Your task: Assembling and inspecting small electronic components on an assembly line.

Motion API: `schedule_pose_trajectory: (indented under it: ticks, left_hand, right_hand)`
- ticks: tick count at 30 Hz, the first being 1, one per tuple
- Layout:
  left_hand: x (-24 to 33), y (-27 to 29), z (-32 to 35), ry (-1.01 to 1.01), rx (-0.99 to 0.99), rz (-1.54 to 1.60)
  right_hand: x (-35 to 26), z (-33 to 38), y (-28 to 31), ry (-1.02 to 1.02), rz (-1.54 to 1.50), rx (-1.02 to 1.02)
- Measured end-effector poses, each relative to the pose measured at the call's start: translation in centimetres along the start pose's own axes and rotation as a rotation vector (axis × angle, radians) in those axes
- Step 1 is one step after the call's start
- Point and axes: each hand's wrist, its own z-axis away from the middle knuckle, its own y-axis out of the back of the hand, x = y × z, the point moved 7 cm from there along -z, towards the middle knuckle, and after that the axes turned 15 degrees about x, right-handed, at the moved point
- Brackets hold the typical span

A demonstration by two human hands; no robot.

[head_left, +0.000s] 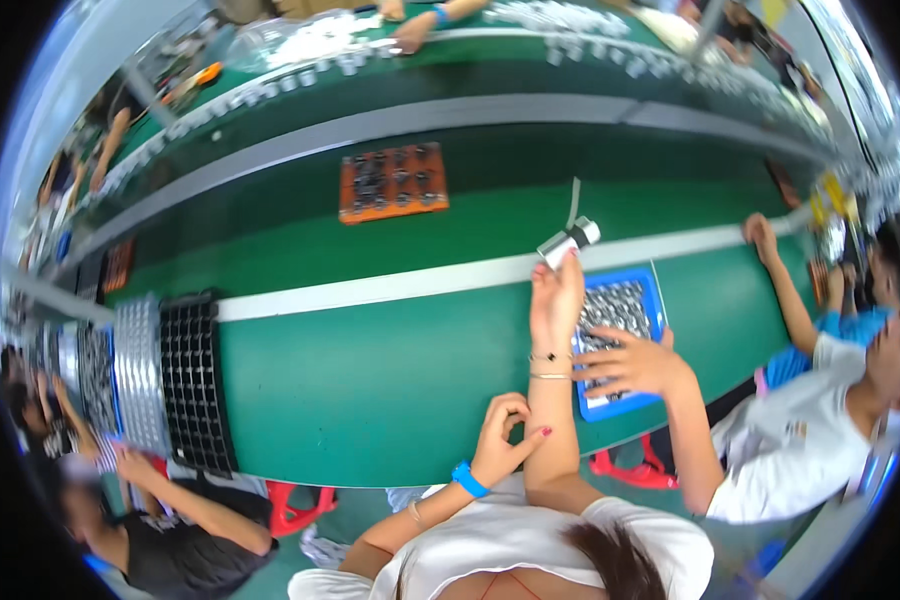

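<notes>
"What have you got at the right grip [556, 295]?"

"I have it just right of centre in the frame, its fingertips closed on a silver tube [570, 243] with a black band. The tube tilts up toward the right, over the white rail [370, 291], and a thin pale strip [574, 203] stands up beside it."

"And the left grip [500, 440]?"

"Lower centre, loosely curled, with a gap between thumb and fingers. I see nothing in it; it rests against my right forearm [553, 440]. There's a blue wristband [469, 479] behind it."

"What lies around them?"

"Right of my forearm, a blue tray [654, 300] of small metal parts [620, 305] sits on the green counter [360, 400]. A co-worker's hand [635, 365] reaches across it from the right."

"Further out?"

"At the left of the frame, a black grid tray [195, 375] stands beside a silver tray [142, 375]. Upper centre, past the rail, an orange tray [395, 212] carries dark round parts [402, 178]. Red stools [295, 510] show at the lower edge of the counter."
</notes>
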Motion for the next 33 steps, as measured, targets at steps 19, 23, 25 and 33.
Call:
schedule_pose_trajectory:
  ticks: [19,23,25,33]
  left_hand:
    - [0.0,-2.1,1.4,-0.206,-0.523,-0.448]
    - [1.4,-4.9,-1.1,-0.182,-0.215,-0.109]
    - [1.1,-5.6,-0.6,-0.068,-0.283,-0.173]
    - [0.5,-9.0,-3.2,-0.1,-0.353,-0.337]
  right_hand:
    - [-6.1,0.4,-1.3,0.04,-0.011,0.003]
    - [-6.5,-0.2,-0.5,0.02,-0.039,0.019]
    - [-8.1,-1.0,-0.1,0.061,-0.085,0.026]
    - [-16.6,-2.1,4.3,0.252,-0.074,0.055]
